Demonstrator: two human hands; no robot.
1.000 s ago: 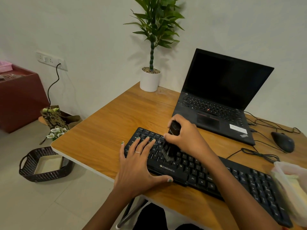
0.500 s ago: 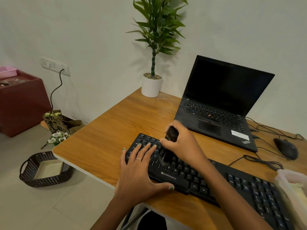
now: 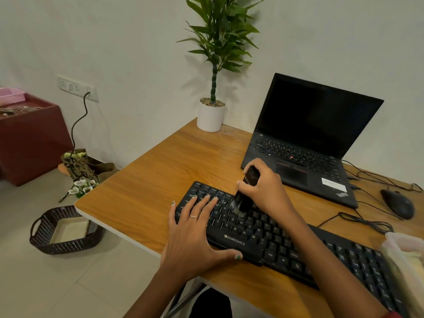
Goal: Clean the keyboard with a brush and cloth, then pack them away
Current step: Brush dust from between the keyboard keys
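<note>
Black keyboard [image 3: 286, 244] lying on wooden desk [image 3: 149, 191] before open laptop [image 3: 309, 145], left hand [image 3: 195, 235] flat with fingers spread on its left end, right hand [image 3: 266, 189] clenched around black brush [image 3: 246, 191], bristles touching upper key rows.

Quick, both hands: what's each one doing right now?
Left hand: open, fingers straight, lying flat on the keyboard.
Right hand: gripping the black brush, bristles down on the keys.
</note>
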